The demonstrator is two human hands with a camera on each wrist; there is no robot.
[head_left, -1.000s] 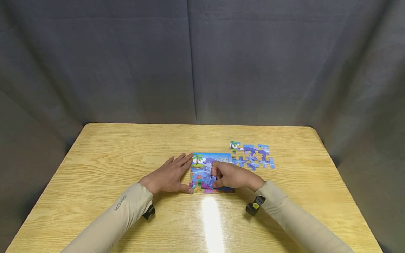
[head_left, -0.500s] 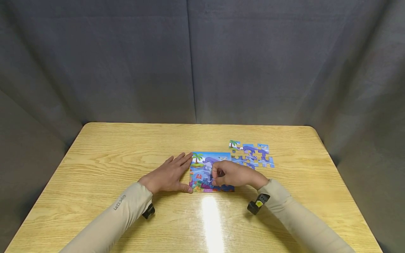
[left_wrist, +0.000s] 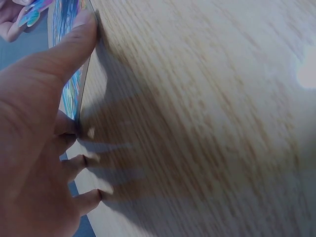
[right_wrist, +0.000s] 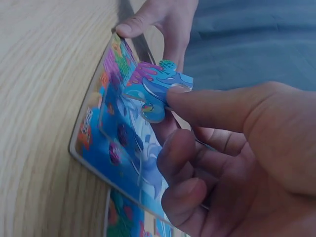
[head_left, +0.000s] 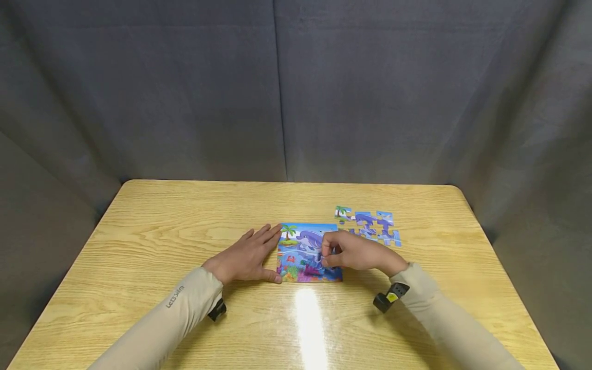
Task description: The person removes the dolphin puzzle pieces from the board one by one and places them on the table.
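Note:
A jigsaw puzzle board [head_left: 300, 252] with a dolphin and sea picture lies flat on the table. My left hand [head_left: 245, 257] rests at its left edge, fingers extended; in the left wrist view the thumb [left_wrist: 74, 47] touches the board's edge. My right hand [head_left: 356, 252] is over the right part of the board. Between its thumb and a finger it pinches a puzzle piece [right_wrist: 153, 84] showing pink coral and part of a blue dolphin. The right wrist view has this piece raised and tilted above the board. The finger behind the piece is mostly hidden.
Several loose puzzle pieces [head_left: 366, 220] lie beyond the board's right side, partly hidden by the right hand. The wooden table [head_left: 208, 205] ends at a grey curtain [head_left: 208, 103] at the back. A bright reflection lies on the near tabletop.
My right hand has moved right across the board with the puzzle piece, uncovering more of the dolphin picture. The left hand has stayed in place.

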